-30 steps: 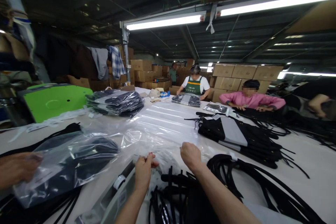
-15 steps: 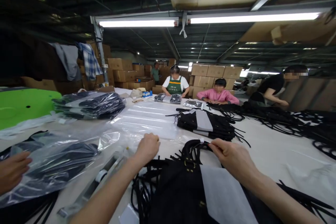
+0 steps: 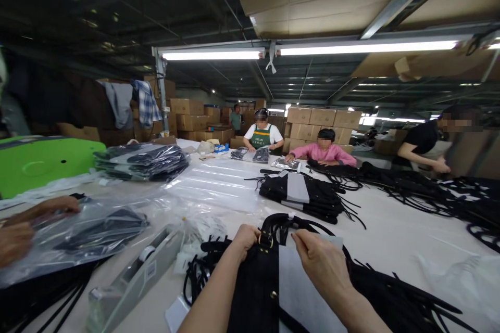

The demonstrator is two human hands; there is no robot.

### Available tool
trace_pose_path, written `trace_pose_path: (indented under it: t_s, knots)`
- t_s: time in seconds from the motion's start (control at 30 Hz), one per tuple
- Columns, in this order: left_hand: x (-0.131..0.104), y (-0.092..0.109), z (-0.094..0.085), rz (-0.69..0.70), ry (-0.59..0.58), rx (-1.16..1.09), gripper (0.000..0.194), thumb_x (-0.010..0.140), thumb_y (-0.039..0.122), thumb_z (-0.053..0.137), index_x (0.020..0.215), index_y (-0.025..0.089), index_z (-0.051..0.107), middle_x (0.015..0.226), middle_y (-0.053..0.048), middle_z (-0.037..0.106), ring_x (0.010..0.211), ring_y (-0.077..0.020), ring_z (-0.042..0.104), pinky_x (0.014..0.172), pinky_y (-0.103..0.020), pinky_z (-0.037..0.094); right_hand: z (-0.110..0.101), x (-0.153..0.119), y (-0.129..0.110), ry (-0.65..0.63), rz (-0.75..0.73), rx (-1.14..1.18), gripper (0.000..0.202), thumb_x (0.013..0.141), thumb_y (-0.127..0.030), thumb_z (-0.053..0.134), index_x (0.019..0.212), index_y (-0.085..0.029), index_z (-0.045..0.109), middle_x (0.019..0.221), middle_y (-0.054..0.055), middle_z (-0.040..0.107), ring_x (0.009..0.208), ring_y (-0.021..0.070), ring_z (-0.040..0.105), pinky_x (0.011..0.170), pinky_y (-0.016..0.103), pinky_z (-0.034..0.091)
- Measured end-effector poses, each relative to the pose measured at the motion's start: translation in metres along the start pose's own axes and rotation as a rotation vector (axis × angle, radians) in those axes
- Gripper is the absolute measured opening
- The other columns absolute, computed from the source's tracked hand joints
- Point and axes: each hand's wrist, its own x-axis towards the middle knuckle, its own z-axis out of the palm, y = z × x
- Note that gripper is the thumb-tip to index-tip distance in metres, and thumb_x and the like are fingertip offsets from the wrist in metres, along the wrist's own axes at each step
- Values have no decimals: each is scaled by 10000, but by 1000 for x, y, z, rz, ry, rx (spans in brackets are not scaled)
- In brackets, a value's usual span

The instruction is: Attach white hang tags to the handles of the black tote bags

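Observation:
A black bag (image 3: 253, 286) with looped handles, a gold buckle and dangling black straps lies on the table right before me. A pale paper band (image 3: 297, 276) crosses it. My left hand (image 3: 246, 242) is closed at the bag's top edge, its fingertips on the strap beside the buckle. Above the band, my right hand (image 3: 322, 257) is closed in a pinch near the handles; what sits between those fingers, if anything, is too small to make out. A white tag or tie (image 3: 291, 216) wraps the handles.
A tape dispenser (image 3: 136, 270) stands left of the bag. Clear plastic bags (image 3: 219, 182) lie beyond, near a stack of black bags (image 3: 304, 192). At far left, a co-worker's hands (image 3: 42, 218) handle a plastic-wrapped bag. Other people work across the table.
My left hand has come down and right onto the bag beside the buckle. My right hand has moved left and down from the handles, over the paper band. The view has tilted up.

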Motion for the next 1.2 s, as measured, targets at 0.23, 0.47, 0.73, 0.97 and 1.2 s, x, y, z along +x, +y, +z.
trace_pose_path:
  t_s: [0.23, 0.47, 0.73, 0.97, 1.2]
  knots:
    - [-9, -12, 1, 8, -57, -313, 407, 453, -29, 442, 748, 101, 691, 510, 5, 619, 571, -154, 589, 562, -256, 465, 15, -11, 7, 42, -24, 21, 287, 873, -295, 379, 659, -200, 545, 574, -9, 603, 504, 133, 559, 494, 248, 242]
    - [-13, -16, -2, 90, -172, -377, 432, 467, 57, 470, 835, 114, 688, 613, -14, 649, 667, -155, 599, 656, -264, 463, 35, -25, -8, -51, -222, 8, 237, 857, -200, 398, 674, -205, 548, 562, -9, 578, 508, 136, 516, 523, 266, 222]
    - [-13, -23, -3, 146, -65, -84, 260, 577, 94, 458, 723, 121, 672, 584, 6, 614, 644, -145, 564, 636, -255, 442, 50, -21, -24, -286, -210, -20, 225, 810, -67, 439, 713, -211, 582, 628, -4, 614, 574, 141, 550, 550, 256, 270]
    - [-19, -22, -8, 237, 207, 429, 221, 691, 94, 449, 656, 166, 655, 808, -58, 617, 916, -199, 492, 852, -333, 338, 28, -10, -28, -390, -160, -218, 250, 735, -8, 461, 675, -188, 623, 783, 52, 634, 748, 193, 546, 609, 298, 323]
    - [-33, -12, -24, 244, 200, 674, 205, 738, 169, 480, 733, 217, 679, 841, -35, 658, 843, -166, 558, 796, -283, 363, 9, 3, -18, -497, -224, -184, 179, 704, -64, 486, 695, -152, 643, 1169, 112, 559, 1063, 280, 481, 863, 440, 299]
